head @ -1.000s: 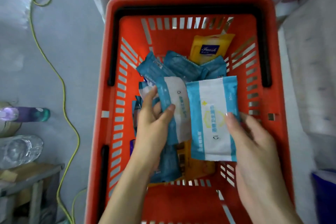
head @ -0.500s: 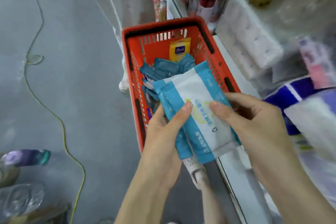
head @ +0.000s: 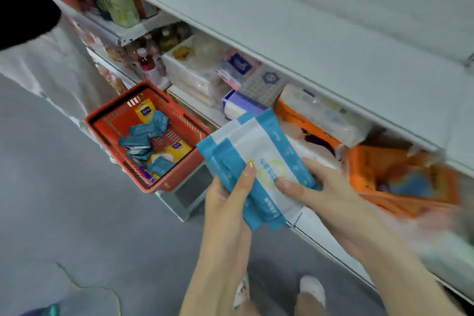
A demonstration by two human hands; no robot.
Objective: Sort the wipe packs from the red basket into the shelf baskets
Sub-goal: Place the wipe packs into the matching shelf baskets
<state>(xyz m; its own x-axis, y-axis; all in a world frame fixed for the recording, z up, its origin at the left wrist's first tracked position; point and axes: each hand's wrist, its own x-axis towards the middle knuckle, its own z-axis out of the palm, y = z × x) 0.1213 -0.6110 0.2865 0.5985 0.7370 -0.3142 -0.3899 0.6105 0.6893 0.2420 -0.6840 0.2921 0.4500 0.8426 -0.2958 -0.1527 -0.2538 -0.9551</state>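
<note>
Both hands hold a stack of blue-and-white wipe packs (head: 254, 159) in front of the shelf. My left hand (head: 228, 202) grips the stack's lower left edge with the thumb on top. My right hand (head: 318, 187) holds its right side. The red basket (head: 107, 123) stands on the floor to the left, with several small blue packs (head: 139, 133) and yellow packs (head: 177, 147) inside. An orange shelf basket (head: 369, 177) sits on the low shelf just right of my hands, with something blue in it; it is blurred.
A grey shelf board (head: 307, 33) juts out above the orange shelf baskets. Tissue packs (head: 238, 108) and white boxes (head: 189, 72) fill the shelf beyond. Bottles (head: 120, 5) line the far shelves. A person in light trousers (head: 51, 64) stands at left. My feet (head: 311, 288) are below.
The wipe packs have been lifted out of the red basket and carried right toward the shelf. The view swung up from the basket to the shelves.
</note>
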